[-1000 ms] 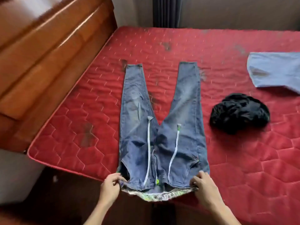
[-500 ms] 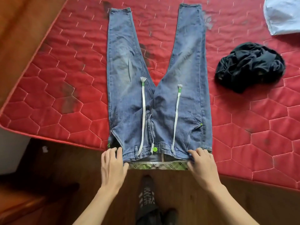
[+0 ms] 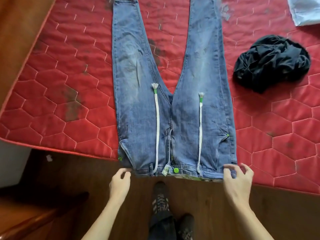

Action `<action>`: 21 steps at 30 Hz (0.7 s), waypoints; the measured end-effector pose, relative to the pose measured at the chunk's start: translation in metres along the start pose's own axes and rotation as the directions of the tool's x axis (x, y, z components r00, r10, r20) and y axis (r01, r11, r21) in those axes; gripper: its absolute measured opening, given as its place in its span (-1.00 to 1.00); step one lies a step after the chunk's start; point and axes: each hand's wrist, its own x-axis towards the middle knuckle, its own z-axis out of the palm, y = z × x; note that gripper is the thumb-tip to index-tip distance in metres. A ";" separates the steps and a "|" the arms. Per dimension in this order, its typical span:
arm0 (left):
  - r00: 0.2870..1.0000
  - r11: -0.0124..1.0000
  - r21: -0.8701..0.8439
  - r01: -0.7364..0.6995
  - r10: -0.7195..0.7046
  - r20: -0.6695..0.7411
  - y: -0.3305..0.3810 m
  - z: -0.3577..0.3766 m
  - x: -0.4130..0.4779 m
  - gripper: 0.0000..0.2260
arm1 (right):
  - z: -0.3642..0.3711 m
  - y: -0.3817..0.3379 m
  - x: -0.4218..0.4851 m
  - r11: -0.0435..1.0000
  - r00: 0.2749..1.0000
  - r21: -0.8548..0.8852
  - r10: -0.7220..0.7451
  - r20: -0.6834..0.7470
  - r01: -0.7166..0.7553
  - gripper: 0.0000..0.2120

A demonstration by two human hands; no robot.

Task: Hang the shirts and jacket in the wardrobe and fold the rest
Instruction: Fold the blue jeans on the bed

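Even daylight, soft shadows, wide-angle bending at edges, slight blur.

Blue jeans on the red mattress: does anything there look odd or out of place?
Yes. The blue denim jeans lie flat, but their zip fly is open. The red quilted mattress has dark smudges beside them, and a black cloth garment sits crumpled, unfolded.

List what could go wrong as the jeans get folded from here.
The jeans overhang the mattress edge at the waistband, and neither the left hand nor the right hand seems to grip it, so they might slide floorward. The loose white drawstrings could bunch inside a fold. The legs lie spread apart, so the halves may not line up.
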 end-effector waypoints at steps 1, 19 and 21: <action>0.999 0.992 -0.122 0.046 -0.048 -0.014 0.005 0.000 0.003 -0.94 | 0.000 -0.002 0.002 0.998 0.998 0.039 0.050 -0.025 -0.049 -0.84; 0.957 0.790 -0.574 0.217 -0.055 0.285 0.034 -0.044 -0.014 -0.81 | 0.057 -0.210 -0.099 0.872 0.831 0.343 -0.457 0.318 0.349 -0.32; 0.953 0.763 -0.608 0.220 -0.035 0.301 0.034 -0.046 -0.016 -0.77 | 0.086 -0.224 -0.116 0.804 0.704 0.219 -0.591 0.394 0.552 -0.33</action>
